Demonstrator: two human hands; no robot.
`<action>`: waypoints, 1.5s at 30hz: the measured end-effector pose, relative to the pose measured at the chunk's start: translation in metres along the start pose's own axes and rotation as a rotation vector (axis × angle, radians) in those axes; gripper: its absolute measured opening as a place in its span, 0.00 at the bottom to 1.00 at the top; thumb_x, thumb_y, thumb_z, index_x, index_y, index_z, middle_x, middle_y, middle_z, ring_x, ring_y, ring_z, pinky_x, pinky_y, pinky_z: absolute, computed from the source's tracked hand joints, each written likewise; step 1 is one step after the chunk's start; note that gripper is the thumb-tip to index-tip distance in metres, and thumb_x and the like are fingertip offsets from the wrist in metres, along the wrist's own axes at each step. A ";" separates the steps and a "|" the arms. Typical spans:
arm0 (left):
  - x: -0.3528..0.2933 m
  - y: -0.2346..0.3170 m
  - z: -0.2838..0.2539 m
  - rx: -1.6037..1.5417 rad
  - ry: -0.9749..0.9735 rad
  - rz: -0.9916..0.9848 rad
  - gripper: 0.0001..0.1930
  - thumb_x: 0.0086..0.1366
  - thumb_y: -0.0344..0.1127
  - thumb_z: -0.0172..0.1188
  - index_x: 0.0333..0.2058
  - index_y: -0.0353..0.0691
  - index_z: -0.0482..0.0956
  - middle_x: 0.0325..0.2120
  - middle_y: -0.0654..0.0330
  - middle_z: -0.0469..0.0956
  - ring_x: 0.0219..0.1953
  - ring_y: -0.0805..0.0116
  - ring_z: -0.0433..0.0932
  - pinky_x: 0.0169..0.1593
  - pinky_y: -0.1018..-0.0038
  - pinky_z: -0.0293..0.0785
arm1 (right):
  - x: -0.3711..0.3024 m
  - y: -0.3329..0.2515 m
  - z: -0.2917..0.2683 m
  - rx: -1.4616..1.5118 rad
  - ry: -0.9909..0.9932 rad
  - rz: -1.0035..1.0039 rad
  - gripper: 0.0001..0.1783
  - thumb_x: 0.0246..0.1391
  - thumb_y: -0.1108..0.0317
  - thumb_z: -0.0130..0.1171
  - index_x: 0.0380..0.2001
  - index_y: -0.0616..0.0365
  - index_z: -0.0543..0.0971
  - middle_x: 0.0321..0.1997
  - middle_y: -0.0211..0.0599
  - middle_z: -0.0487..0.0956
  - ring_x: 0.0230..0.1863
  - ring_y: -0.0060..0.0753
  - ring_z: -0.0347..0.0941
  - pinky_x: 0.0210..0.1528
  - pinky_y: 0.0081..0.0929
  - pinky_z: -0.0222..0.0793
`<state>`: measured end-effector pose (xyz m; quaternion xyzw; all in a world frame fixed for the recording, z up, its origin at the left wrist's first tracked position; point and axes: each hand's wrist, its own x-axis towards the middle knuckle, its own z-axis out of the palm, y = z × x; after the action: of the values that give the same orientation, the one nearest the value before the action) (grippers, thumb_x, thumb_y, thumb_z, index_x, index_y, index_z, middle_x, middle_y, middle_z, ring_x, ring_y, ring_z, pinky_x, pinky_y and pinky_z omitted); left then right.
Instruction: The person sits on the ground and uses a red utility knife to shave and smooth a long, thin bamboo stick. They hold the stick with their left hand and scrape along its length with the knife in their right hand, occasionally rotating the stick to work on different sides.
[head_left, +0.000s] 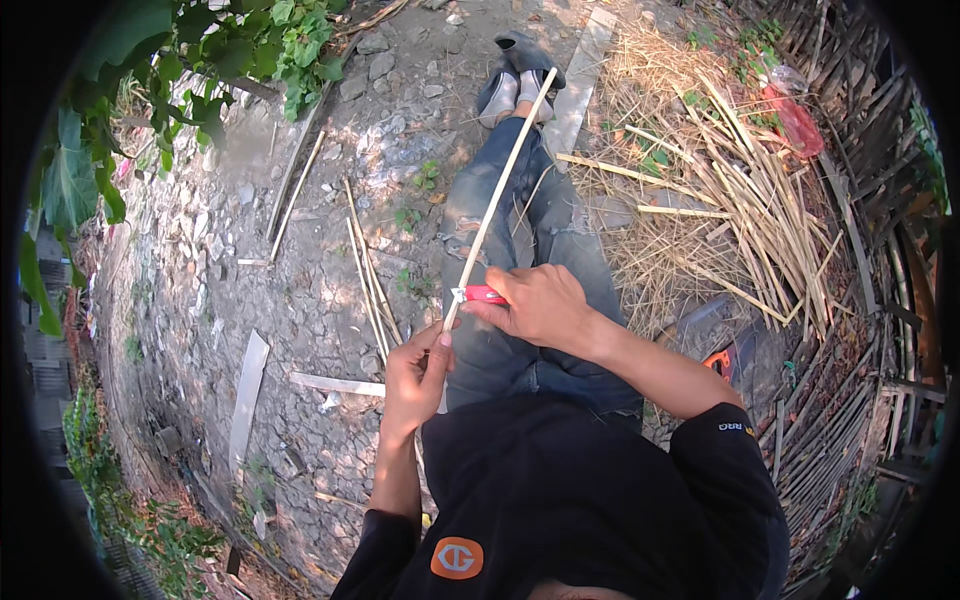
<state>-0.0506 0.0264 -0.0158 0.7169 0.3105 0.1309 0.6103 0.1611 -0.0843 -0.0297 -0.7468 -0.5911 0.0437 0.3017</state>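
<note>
I see cracked, stony ground, a stick pile at right. The left hand pinches a pale stick; the right hand clasps a red tool.

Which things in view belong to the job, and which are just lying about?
In use:
long, thin, pale wooden strip, in the left fingers
red-handled tool with silvery head, at the strip, in the right fingers

Lying about:
pile of thin pale sticks, perhaps stock
orange-handled tool
crumpled red plastic bag
flat grey board
</note>
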 end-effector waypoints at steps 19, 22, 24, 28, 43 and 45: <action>0.008 -0.018 0.013 0.031 0.059 0.005 0.17 0.78 0.33 0.58 0.60 0.36 0.82 0.23 0.70 0.75 0.25 0.85 0.69 0.29 0.82 0.64 | 0.002 0.003 -0.008 0.169 -0.050 0.091 0.24 0.66 0.47 0.63 0.29 0.59 0.79 0.19 0.52 0.79 0.24 0.63 0.79 0.26 0.52 0.72; 0.011 -0.016 0.019 0.088 0.108 0.048 0.17 0.77 0.33 0.59 0.60 0.34 0.81 0.24 0.68 0.76 0.26 0.85 0.70 0.28 0.81 0.67 | -0.010 -0.008 0.013 0.189 -0.132 0.082 0.24 0.65 0.46 0.65 0.29 0.59 0.79 0.20 0.52 0.81 0.24 0.61 0.79 0.25 0.52 0.73; 0.010 -0.017 0.020 0.128 0.127 0.062 0.17 0.77 0.33 0.59 0.60 0.32 0.81 0.24 0.67 0.76 0.25 0.84 0.71 0.27 0.80 0.67 | -0.007 -0.001 0.013 0.178 -0.099 0.071 0.25 0.64 0.46 0.65 0.29 0.59 0.79 0.20 0.50 0.81 0.23 0.60 0.79 0.25 0.52 0.73; 0.009 -0.016 0.019 0.165 0.147 0.077 0.18 0.77 0.33 0.59 0.59 0.28 0.80 0.22 0.67 0.76 0.23 0.84 0.70 0.26 0.79 0.66 | 0.001 0.009 0.013 0.102 -0.047 0.018 0.25 0.63 0.45 0.65 0.29 0.59 0.79 0.20 0.49 0.82 0.23 0.59 0.80 0.24 0.51 0.73; 0.032 0.016 0.004 0.369 0.203 0.211 0.15 0.74 0.30 0.61 0.54 0.26 0.83 0.19 0.58 0.75 0.22 0.79 0.72 0.27 0.74 0.69 | 0.035 0.027 0.027 0.059 0.206 -0.011 0.28 0.63 0.38 0.62 0.31 0.55 0.80 0.20 0.44 0.80 0.23 0.56 0.80 0.24 0.49 0.73; 0.031 0.015 0.002 0.371 0.176 0.185 0.14 0.73 0.29 0.62 0.53 0.26 0.83 0.19 0.58 0.75 0.22 0.78 0.72 0.27 0.74 0.69 | 0.042 0.041 0.026 0.066 0.332 0.064 0.28 0.66 0.41 0.61 0.30 0.58 0.78 0.19 0.47 0.78 0.23 0.58 0.79 0.24 0.47 0.70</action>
<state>-0.0213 0.0426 -0.0073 0.8281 0.3144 0.1891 0.4238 0.1977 -0.0407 -0.0598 -0.7520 -0.5074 -0.0512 0.4177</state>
